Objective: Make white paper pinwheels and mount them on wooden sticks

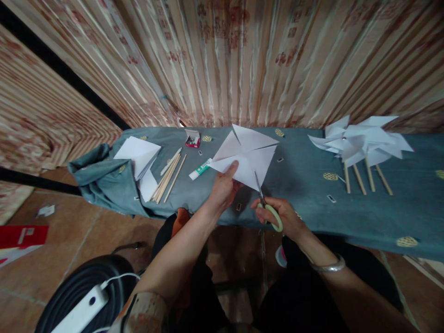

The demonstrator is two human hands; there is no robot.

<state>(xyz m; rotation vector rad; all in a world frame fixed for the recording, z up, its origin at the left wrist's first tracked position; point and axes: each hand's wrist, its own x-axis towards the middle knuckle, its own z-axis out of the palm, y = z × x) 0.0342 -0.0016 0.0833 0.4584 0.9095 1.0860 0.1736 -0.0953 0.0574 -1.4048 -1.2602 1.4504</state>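
A square sheet of white paper is held up over the table, with slits running in from its corners toward the middle. My left hand pinches its near-left edge, thumb on top. In my right hand is a pair of scissors with pale green handles, fingers through the loops. The blades meet the paper at its near corner, where a cut line shows. Just left of the paper lies a green and white glue stick.
Several wooden sticks and folded white paper sheets lie at the left. Behind them is a small red box of pins. Several paper pinwheels on sticks lie at the right. A pleated curtain hangs behind the cloth-covered table.
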